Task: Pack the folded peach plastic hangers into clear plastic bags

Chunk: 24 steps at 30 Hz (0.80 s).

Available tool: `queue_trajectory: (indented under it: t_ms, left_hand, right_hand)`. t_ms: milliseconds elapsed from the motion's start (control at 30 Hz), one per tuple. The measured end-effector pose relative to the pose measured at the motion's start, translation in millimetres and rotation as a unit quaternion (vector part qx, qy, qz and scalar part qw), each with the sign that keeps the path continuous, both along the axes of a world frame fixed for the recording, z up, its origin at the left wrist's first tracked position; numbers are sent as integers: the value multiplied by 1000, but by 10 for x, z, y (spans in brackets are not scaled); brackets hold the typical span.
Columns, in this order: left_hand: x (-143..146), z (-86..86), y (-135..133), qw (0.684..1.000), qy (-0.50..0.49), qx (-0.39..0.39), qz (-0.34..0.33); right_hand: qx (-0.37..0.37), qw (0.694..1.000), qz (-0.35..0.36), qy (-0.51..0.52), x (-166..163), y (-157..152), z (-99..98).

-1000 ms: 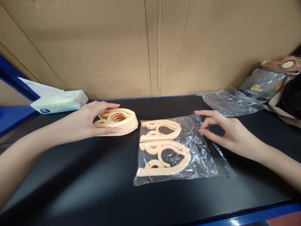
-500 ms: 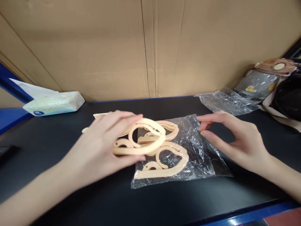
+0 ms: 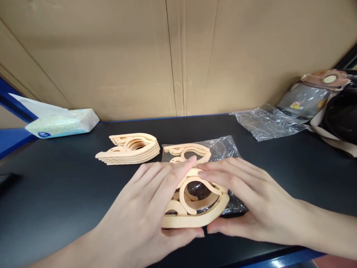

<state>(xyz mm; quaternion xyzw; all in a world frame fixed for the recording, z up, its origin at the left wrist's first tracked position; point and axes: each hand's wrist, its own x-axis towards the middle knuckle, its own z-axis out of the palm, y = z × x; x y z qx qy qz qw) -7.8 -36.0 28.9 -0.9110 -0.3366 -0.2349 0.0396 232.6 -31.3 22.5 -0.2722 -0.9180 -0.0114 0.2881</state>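
The folding hanger [image 3: 195, 222]—likely light, stiff and slightly slick—is pinched between left hand [image 3: 136, 208] and right hand [image 3: 259, 203] by its outer edges, the preferred grip, above the clear plastic bag [image 3: 224, 146].

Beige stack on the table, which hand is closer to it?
Left. The left hand is just on the near right side of the beige stack; the right hand is farther to the right.

Curved left grip [image 3: 142, 203] beside curved right grip [image 3: 260, 199]
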Motion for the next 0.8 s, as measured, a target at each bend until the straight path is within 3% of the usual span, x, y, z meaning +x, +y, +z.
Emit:
queue_trajectory:
  t_ms: [367,800]
  left_hand:
    - [-114,1,84,999,-16,-28,-9]
    - [-260,-8,225,995,-24,-97,26]
  right_hand:
    - [-29,999,-14,33,83,24,53]
    - [21,997,-75,-8,381,109,104]
